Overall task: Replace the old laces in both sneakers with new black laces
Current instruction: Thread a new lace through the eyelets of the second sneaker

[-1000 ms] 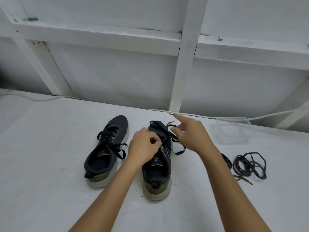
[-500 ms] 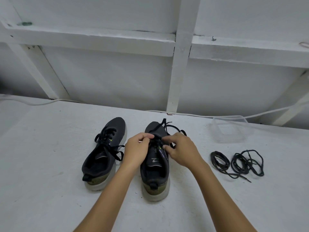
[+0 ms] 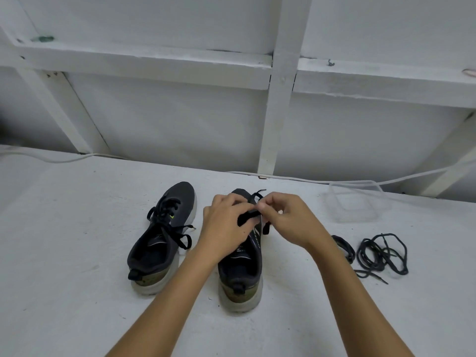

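white cable [image 3: 64, 158] lies along the far edge of the white surface [image 3: 64, 240], left part, under the white framed wall [image 3: 180, 119].

left sneaker [image 3: 162, 238]: dark upper, pale sole, heel toward me, toe toward the far edge. sits left of centre on the surface. black flat lace in its eyelets, loose ends trailing off its right side onto the surface.

my left hand [image 3: 226, 228]: over the lacing area of the right sneaker [image 3: 242, 269], fingers curled, pinching the black lace [image 3: 248, 217] there. exact fingertip contact partly hidden by the knuckles.

right sneaker: just beside the left one, not touching it, same heading, heel nearest me. tongue and collar visible below my hands; toe mostly hidden behind them.

my right hand [image 3: 288, 220]: meets the left hand above the same sneaker, thumb and fingers curled, pinching the same lace. one lace end sticks up past the toe, another hangs at the shoe's right side.

clear plastic container [image 3: 355, 202]: near the far edge, right of my hands, well apart from the shoes.

loose dark laces [image 3: 381, 253]: coiled pile on the surface toward the right edge, part hidden behind my right forearm.
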`<state>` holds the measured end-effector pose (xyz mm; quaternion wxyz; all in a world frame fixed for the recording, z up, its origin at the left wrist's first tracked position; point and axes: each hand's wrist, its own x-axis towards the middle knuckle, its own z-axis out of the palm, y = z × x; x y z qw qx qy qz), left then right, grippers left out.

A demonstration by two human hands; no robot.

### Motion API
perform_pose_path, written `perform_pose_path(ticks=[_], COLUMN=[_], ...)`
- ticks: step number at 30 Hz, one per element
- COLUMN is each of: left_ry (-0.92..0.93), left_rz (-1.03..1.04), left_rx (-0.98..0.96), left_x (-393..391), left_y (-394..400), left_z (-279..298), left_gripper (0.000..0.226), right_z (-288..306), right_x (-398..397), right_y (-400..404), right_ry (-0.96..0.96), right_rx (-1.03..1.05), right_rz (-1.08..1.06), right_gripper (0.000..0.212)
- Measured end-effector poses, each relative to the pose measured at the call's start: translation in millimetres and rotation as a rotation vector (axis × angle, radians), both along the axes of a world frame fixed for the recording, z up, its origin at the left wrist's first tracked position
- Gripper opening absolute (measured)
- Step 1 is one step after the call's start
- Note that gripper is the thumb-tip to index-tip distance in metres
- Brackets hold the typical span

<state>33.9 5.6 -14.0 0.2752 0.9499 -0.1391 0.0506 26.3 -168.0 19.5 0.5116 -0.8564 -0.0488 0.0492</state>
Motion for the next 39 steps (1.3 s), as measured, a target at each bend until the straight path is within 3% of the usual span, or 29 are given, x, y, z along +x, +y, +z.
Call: perform_pose_path(ticks=[3, 6, 9, 12, 15, 20, 22, 24, 26, 28, 31, 33, 36, 39], left_ry=[0.002, 0.067, 0.021, 0.148, 0.226, 0.159, 0.088, 0.064, 0.084, 0.051, -0.001, 0.003, -0.024, -0.110], left_rz=[0.144, 0.410, 0.187, -0.124, -0.227, -0.164, 0.002, 0.311, 0.492, 0.375, -0.062, -0.230, -0.215, -0.051], left_rx=[-0.158, -0.482, -0.441, -0.413, -0.367, -0.350, -0.398, -0.532, -0.507, -0.301, -0.128, -0.138, -0.186, -0.272], left_x=[6, 9, 7, 3, 3, 6, 8, 14, 20, 18, 12, 8, 4, 9], left_y=[-3, 7, 17, 12, 5, 11, 15, 26, 38, 46, 40, 28, 18, 23], left_z=[8, 11, 15, 26, 29, 32, 33, 32, 22, 13, 5, 6, 10, 13], left_gripper=[0.012, 0.015, 0.043, 0.056, 0.041, 0.007, 0.010, 0.014, 0.013, 0.017, 0.049, 0.039, 0.024, 0.012], right_z=[4, 1, -1, 2, 8, 13, 11, 8, 5, 5, 9, 12, 16, 16], right_x=[3, 4, 1, 0, 1, 2, 1, 0, -2, -2, -2, -1, 0, -2], right_y=[-6, -22, -31, -24, -16, -19, -21, -24, -26, -25, -14, -7, -3, -9], right_ry=[0.035, 0.086, 0.135, 0.120, 0.104, 0.128, 0.143, 0.145, 0.149, 0.157, 0.154, 0.137, 0.140, 0.143], right_rx=[-0.017, -0.237, -0.257, -0.219, -0.176, -0.174, -0.168, -0.191, -0.222, -0.221, -0.211, -0.213, -0.198, -0.210], right_rz=[0.003, 0.014, -0.006, 0.012, 0.045, 0.037, 0.035, 0.023, 0.003, 0.001, 0.042, 0.070, 0.085, 0.051], right_gripper=[0.002, 0.011, 0.026, 0.029, 0.027, 0.031, 0.030, 0.029, 0.027, 0.024, 0.026, 0.028, 0.029, 0.030])
